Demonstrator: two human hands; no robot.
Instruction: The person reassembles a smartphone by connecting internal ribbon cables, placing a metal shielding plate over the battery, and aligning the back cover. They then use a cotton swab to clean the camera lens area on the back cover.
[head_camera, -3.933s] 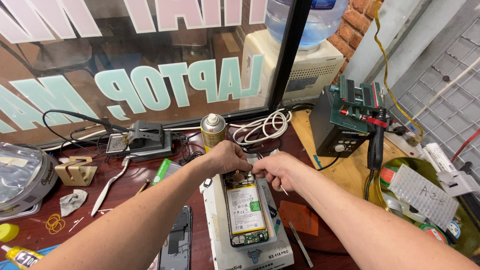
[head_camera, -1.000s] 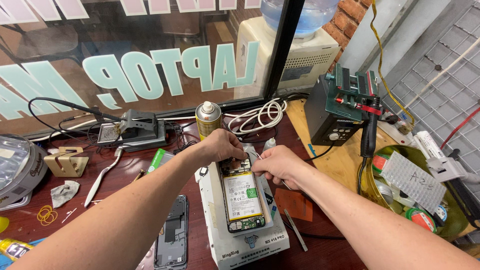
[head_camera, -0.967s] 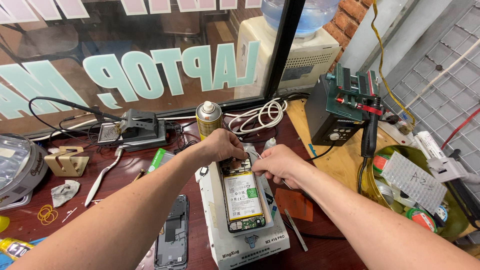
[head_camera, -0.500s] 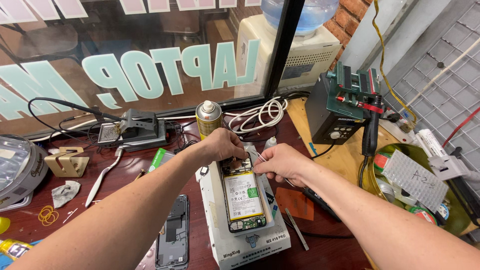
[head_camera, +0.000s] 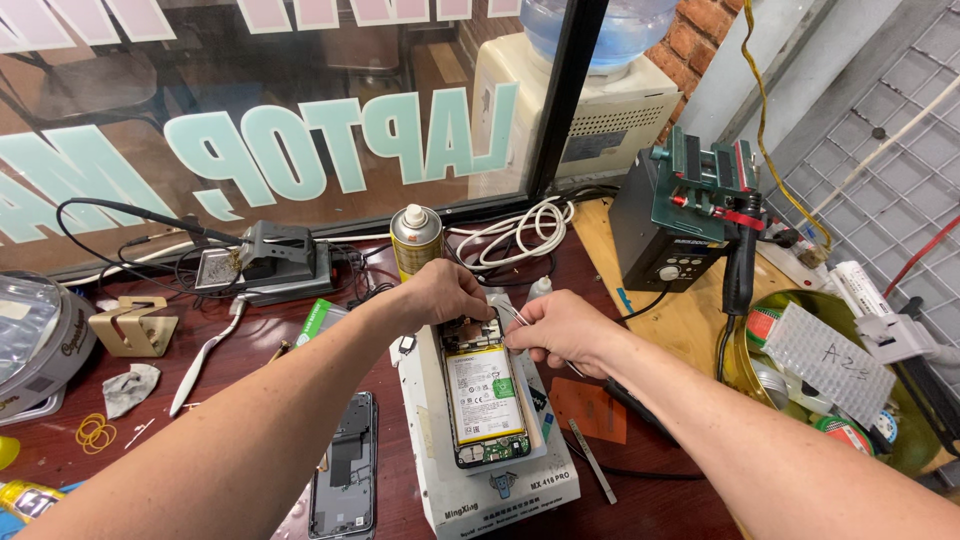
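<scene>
Both hands meet at the far end of an opened phone (head_camera: 487, 392) that lies back-up on a white slab-like heating pad (head_camera: 490, 478), near the middle of the dark red table (head_camera: 210, 400). Left hand (head_camera: 447, 292) is curled over the phone's far left corner, fingertips pressing down on the exposed circuit board; it grips nothing loose that I can see. Right hand (head_camera: 561, 328) is pinched shut on thin metal tweezers (head_camera: 516, 316), whose tips point left onto the same far edge of the phone, just beside the left fingers. The phone shows a flat pale battery with a green tab, framed by dark shiny board at both ends.

Nearer and to the left lies a bare black phone frame (head_camera: 344, 468), thin and glossy. Right of the pad sit a flat orange card (head_camera: 587, 409) and a slim metal strip (head_camera: 593, 470).

Farther off stands a gold spray can (head_camera: 416, 241) with a white cap, then a loose coil of white cable (head_camera: 520, 228). Far right, a boxy black and green hot-air station (head_camera: 685, 210) rests on pale wood.
</scene>
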